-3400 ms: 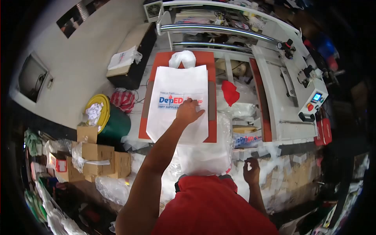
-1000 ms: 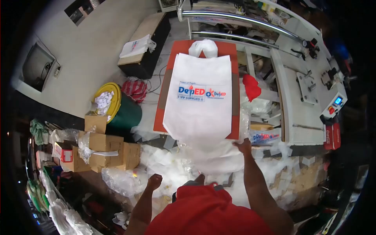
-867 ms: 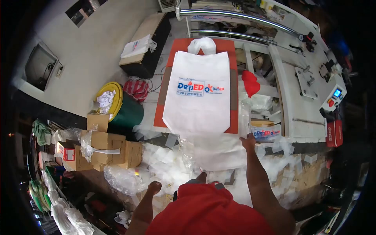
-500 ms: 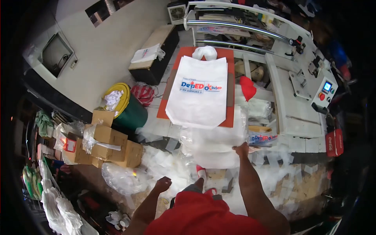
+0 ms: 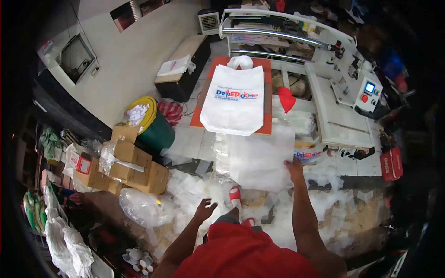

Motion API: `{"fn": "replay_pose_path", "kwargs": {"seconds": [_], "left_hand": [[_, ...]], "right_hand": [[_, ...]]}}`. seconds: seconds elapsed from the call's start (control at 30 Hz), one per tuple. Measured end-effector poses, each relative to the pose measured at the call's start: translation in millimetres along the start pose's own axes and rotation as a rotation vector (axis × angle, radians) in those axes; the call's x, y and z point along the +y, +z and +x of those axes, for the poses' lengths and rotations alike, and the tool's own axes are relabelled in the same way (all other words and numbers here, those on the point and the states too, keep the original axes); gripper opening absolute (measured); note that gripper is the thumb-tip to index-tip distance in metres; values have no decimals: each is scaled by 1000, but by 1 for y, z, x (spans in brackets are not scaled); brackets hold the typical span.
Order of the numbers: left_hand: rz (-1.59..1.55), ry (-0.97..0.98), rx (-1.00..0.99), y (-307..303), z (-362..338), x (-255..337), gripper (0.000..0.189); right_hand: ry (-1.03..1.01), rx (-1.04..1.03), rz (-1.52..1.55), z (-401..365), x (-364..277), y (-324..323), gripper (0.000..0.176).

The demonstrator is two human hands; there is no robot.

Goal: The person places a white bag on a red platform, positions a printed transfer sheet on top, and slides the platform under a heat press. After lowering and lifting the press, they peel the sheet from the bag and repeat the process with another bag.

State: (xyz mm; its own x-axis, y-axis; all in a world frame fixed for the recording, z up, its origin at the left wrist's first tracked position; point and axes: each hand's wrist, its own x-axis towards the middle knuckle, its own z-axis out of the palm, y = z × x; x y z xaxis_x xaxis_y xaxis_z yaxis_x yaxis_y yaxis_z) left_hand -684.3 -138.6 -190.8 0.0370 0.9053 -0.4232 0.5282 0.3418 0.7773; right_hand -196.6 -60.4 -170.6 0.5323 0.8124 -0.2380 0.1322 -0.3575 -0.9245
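Observation:
My right hand (image 5: 294, 168) grips the right edge of a plain white bag (image 5: 260, 160), its fingers closed on it. My left hand (image 5: 205, 209) hangs over the littered floor, fingers apart and holding nothing. Beyond the plain bag, a white printed bag (image 5: 234, 111) with blue and red lettering lies flat on an orange board (image 5: 198, 116). A clear plastic wrapper (image 5: 221, 157) shows along the left side of the plain bag.
A press machine with a control box (image 5: 369, 94) stands at the right. Cardboard boxes (image 5: 132, 162), a green bin (image 5: 160, 132) and a plastic bag (image 5: 144, 206) are at the left. A red cloth (image 5: 286, 98) lies beside the board. White scraps (image 5: 190, 185) cover the floor.
The plain white bag has shifted slightly in my right hand and now lies flatter, its lower edge higher. My left hand has moved right and up, with its fingers more spread. The camera view has shifted.

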Motion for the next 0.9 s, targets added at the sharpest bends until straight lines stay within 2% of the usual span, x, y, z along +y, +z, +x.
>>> {"fn": "replay_pose_path", "kwargs": {"seconds": [0.03, 0.07, 0.1, 0.17, 0.2, 0.23, 0.3, 0.33, 0.37, 0.4, 0.43, 0.47, 0.5, 0.53, 0.57, 0.6, 0.67, 0.73, 0.8, 0.87, 0.9], "left_hand": [[-281, -250, -246, -4, -1, 58, 81], [-389, -188, -431, 3, 10, 75, 94], [-523, -279, -465, 6, 4, 130, 101], [-592, -281, -636, 22, 9, 184, 102], [-541, -270, -616, 19, -3, 226, 93], [-544, -275, -616, 21, 0, 237, 93], [-419, 88, -606, 22, 12, 255, 83], [-333, 279, -513, 15, 18, 274, 72], [-245, 466, -416, 5, 25, 299, 62], [-196, 622, -366, -6, 43, 326, 56], [-145, 775, -315, -21, 62, 359, 50], [-102, 729, -341, -45, 72, 402, 40], [-15, 777, -261, -71, 80, 442, 37], [-171, 878, -179, -91, 98, 468, 32], [-224, 1100, -18, -117, 104, 498, 28], [-163, 1143, 151, -136, 127, 511, 22], [-110, 1201, 337, -164, 195, 505, 17], [-34, 990, 365, -169, 262, 472, 16], [46, 858, 289, -151, 343, 411, 23], [247, 636, 257, -129, 372, 380, 39], [248, 632, 248, -120, 378, 372, 39]], "right_hand": [[-56, -43, 354, -28, -12, -11, 58], [-7, -12, 291, -67, -49, -27, 60], [42, 19, 228, -103, -83, -43, 62], [-21, 34, 26, -135, -83, -76, 69], [-12, 48, 58, -145, -88, -92, 73], [3, 65, 91, -155, -97, -106, 77], [-40, 113, 70, -175, -136, -123, 75], [-112, 151, 71, -171, -150, -122, 63], [-87, 177, -186, -172, -192, -124, 50], [-257, 151, -266, -147, -192, -133, 41], [-274, 215, -273, -131, -224, -129, 38], [-451, 431, -253, -81, -199, -149, 34], [-477, 407, -324, -104, -294, -132, 33], [-708, 451, -269, -91, -328, -140, 31], [-686, 590, -217, -104, -376, -130, 30], [-848, 561, -22, -101, -397, -135, 29], [-866, 523, 157, -101, -424, -137, 29], [-842, 515, 203, -97, -426, -130, 29], [-806, 606, 152, -86, -420, -126, 29], [-774, 617, 157, -73, -408, -127, 30], [-752, 621, 168, -67, -405, -127, 31]]}}
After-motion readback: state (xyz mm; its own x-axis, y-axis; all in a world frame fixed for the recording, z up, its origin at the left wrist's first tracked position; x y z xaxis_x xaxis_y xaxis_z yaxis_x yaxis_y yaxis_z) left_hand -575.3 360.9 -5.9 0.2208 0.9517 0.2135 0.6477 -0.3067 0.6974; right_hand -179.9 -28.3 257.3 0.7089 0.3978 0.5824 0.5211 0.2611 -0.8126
